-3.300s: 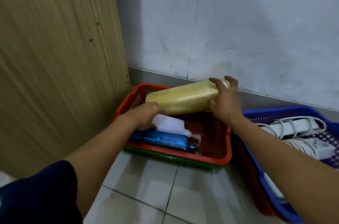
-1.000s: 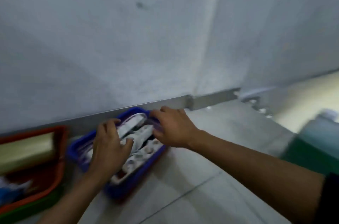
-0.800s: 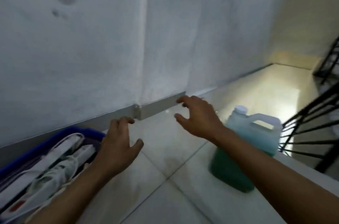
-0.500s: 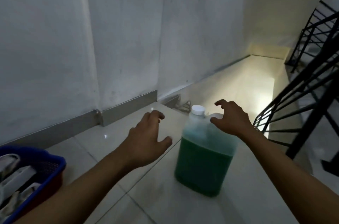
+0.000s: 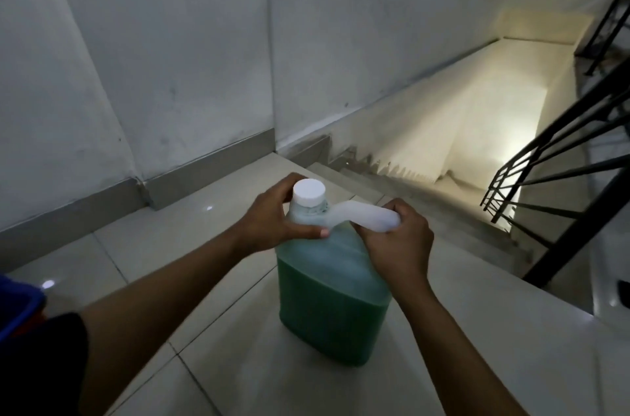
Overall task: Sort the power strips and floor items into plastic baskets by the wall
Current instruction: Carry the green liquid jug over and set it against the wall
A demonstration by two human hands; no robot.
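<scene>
Both hands on the translucent plastic jug of green liquid (image 5: 332, 293), standing on the tiled floor (image 5: 211, 340) near the stair edge: left hand (image 5: 272, 221) wraps its neck under the white cap (image 5: 309, 191), right hand (image 5: 397, 241) grips the handle. Jug not yet lifted; blue plastic basket (image 5: 20, 308) corner sits far left, so carrying and dropping in remain.

Open tiled floor (image 5: 211, 330) left of and in front of the green jug (image 5: 327, 306), wall (image 5: 153, 57) closing the far left, stairwell (image 5: 453, 156) dropping away beyond, black railing (image 5: 559, 156) barring the right, blue basket (image 5: 18, 306) corner near left
</scene>
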